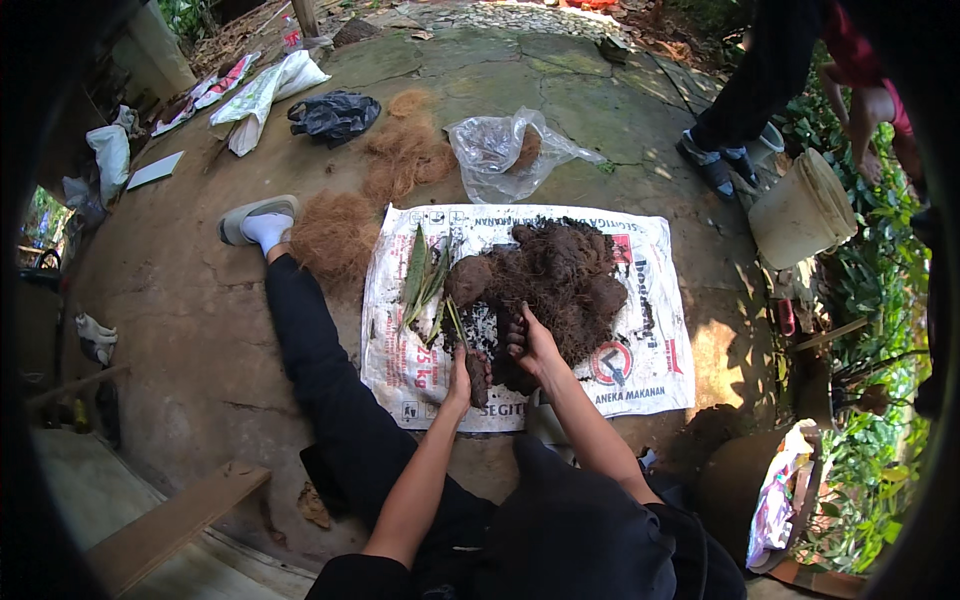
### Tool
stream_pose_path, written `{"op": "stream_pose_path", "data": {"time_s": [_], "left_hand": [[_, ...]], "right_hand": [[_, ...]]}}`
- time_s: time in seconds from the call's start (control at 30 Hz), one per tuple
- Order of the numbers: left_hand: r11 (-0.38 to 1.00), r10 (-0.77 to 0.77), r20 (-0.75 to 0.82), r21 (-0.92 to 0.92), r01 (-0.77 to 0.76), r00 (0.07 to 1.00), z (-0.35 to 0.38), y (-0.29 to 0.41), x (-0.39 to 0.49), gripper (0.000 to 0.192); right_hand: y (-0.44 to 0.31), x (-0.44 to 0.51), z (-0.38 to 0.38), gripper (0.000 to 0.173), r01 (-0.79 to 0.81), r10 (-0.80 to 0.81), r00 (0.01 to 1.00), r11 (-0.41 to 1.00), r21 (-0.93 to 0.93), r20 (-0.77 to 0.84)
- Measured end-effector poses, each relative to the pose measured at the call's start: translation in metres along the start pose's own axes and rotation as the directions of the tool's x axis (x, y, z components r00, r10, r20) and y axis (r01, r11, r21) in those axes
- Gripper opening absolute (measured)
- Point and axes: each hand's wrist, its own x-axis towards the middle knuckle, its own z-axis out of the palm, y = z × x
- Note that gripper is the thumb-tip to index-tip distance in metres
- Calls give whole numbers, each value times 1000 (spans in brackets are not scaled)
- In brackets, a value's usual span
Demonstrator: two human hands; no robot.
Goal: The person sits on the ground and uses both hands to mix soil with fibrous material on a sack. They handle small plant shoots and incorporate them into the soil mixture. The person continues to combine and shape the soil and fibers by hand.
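Note:
A printed white woven sack (652, 375) lies flat on the ground before me. On it sits a heap of dark soil and fibrous roots (562, 277), with rounded lumps at its sides. My left hand (465, 379) is closed around a dark soil clump (477, 381), from which a narrow green leafy stem (454, 321) rises. Several long green leaves (417, 274) lie on the sack left of the heap. My right hand (529, 341) is at the heap's near edge, thumb up and fingers curled; whether it holds some soil or fibre I cannot tell.
Brown fibre (335, 232) lies beside my outstretched leg. Beyond the sack are a clear plastic bag (499, 161) and a black plastic bag (337, 116). A bucket (802, 210) stands at right, near another person's legs (739, 97). A wooden plank (180, 521) is at lower left.

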Motion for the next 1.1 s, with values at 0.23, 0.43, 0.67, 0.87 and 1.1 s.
{"op": "stream_pose_path", "data": {"time_s": [0.23,0.43,0.67,0.87,1.1], "left_hand": [[977,58,-61,211,-44,996,5,-1,-4,29],[985,36,-111,171,-17,993,12,1,-9,19],[979,30,-97,202,-9,995,3,-4,-2,18],[994,-103,-79,28,105,992,1,-6,1,21],[997,51,94,-69,-45,994,12,8,-9,31]], "right_hand": [[36,-8,-23,23,128,-167,984,905,-407,-61],[31,-13,-19,23,106,-157,980,930,-353,-119],[21,-14,-17,28,-14,-26,978,982,-191,-208],[14,-19,-27,32,4,-12,994,997,-72,-110],[2,-25,-23,24,58,-67,996,989,-132,-64]]}}
